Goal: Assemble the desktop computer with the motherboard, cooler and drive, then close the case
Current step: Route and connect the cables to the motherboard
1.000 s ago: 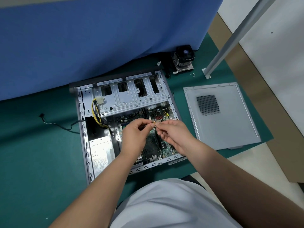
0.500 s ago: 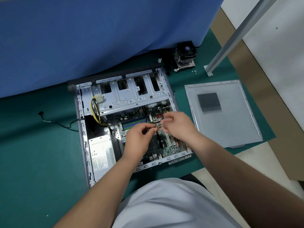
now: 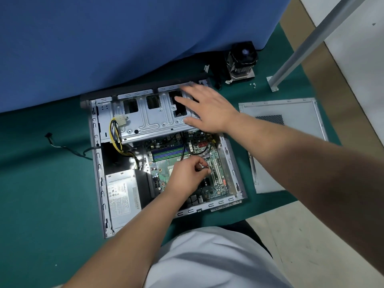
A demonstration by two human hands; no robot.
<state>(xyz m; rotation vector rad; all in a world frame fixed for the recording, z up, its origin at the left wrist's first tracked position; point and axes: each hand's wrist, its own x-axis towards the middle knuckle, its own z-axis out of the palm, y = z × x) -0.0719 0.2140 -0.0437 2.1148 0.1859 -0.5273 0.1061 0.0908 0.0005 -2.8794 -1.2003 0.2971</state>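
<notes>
Risk as we judge: left hand (image 3: 188,171) pinches small dark connector on black cable above motherboard (image 3: 209,161); forcing it misaligned could bend header pins. Right hand (image 3: 204,108), fingers spread and motion-blurred, above far drive cage (image 3: 149,117); we could snag loose wires. Motherboard green, already seated in open case (image 3: 97,163) on worktop. Cooler (image 3: 242,61) sits far right outside case, side panel (image 3: 291,129) lies right, both uninstalled.

The bare left hand (image 3: 188,173) reaches forward with fingers curled, pinching something too small to tell. The bare right hand (image 3: 207,110) stretches further ahead, palm down, fingers straight and spread, slightly blurred.
</notes>
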